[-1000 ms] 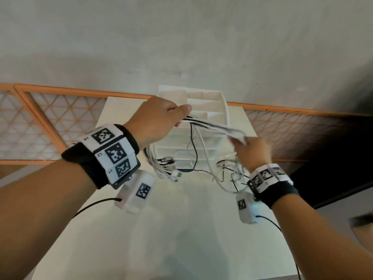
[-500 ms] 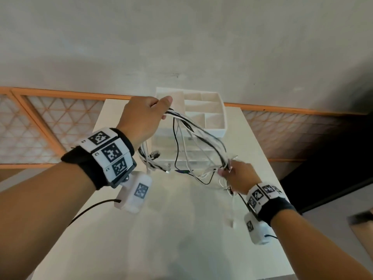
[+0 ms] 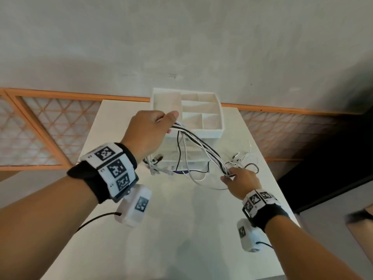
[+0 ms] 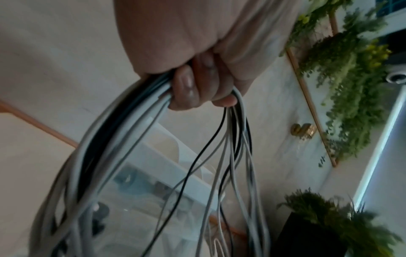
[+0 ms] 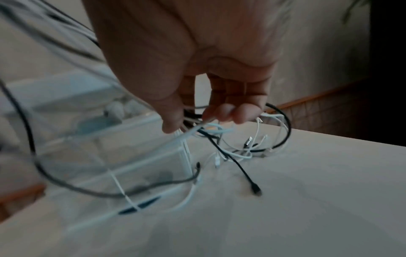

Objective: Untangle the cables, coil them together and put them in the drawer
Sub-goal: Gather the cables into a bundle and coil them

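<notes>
Left hand (image 3: pixel 148 131) raised over the white counter (image 3: pixel 181 229), fingers (image 4: pixel 186 87) curled tight round a bundle of white and black cables (image 3: pixel 198 145), gripped in front of the drawer organizer (image 3: pixel 201 118). Right hand (image 3: pixel 241 179) lower and to the right, close above the counter, thumb and fingers (image 5: pixel 228 111) pinching the same strands at their far end. Between the two hands, cables stretched in a slanting sheaf across the organizer's clear drawer fronts, with a few black and white loops sagging beneath. Plug ends dangling below the left wrist. More loose cable ends (image 3: pixel 245 158) in a small tangle on the counter just beyond the right hand, beside the organizer. Open compartments on the organizer's top tray (image 3: pixel 221 110), against the wall (image 3: pixel 181 47).
</notes>
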Motion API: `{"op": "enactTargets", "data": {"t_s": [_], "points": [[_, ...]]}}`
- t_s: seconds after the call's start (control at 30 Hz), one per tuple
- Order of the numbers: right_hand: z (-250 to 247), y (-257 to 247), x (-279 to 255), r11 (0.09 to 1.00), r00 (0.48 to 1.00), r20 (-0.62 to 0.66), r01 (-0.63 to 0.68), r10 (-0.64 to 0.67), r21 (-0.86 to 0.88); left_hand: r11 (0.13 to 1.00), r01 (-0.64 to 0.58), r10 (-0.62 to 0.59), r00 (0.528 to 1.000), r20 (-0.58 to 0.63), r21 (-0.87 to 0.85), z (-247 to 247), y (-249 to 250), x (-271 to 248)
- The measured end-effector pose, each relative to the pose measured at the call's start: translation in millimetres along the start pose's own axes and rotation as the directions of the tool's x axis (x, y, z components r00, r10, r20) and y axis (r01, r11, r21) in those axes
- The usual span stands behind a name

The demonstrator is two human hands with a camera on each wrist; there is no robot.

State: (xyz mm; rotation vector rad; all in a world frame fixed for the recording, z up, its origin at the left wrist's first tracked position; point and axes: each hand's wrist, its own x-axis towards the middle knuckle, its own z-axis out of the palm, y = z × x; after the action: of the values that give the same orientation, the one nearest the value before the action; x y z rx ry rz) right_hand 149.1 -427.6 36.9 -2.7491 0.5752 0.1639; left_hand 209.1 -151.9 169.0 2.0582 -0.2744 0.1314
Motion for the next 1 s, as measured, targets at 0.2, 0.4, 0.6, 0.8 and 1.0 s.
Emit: {"op": "enactTargets", "data": {"t_s": [0.2, 0.4, 0.6, 0.8, 1.0], "points": [[-88.7, -25.6, 3.4, 0.894, 0.969, -0.246, 0.120, -0.011, 0.433, 0.938, 0.005, -0.054, 0.989, 0.134, 0.346, -1.0, -22.2, -7.5], [-77.2, -16.4, 2.3, 0.949, 0.780, -0.604, 0.294, -0.167, 0.117, 0.972, 0.132, -0.105, 0.984, -0.143, 0.192, -12.9, -23.0, -6.8], [-15.5, -10.1, -0.1, 0.985, 0.986, -0.168, -0.018, -0.012, -0.173, 1.000, 0.025, -0.025, 0.984, -0.175, -0.001, -10.5, -6.6, -8.0], [-75.8, -18.6, 27.2, 0.938, 0.936, -0.353, 0.118, 0.004, 0.325, 0.927, 0.107, -0.136, 0.989, 0.056, 0.361, -11.6, -29.4, -11.6], [-79.5, -3.9, 16.6, 0.951, 0.812, -0.563, 0.276, -0.153, 0.139, 0.921, 0.325, -0.302, 0.944, -0.133, 0.215, -16.9, -52.4, -9.3]]}}
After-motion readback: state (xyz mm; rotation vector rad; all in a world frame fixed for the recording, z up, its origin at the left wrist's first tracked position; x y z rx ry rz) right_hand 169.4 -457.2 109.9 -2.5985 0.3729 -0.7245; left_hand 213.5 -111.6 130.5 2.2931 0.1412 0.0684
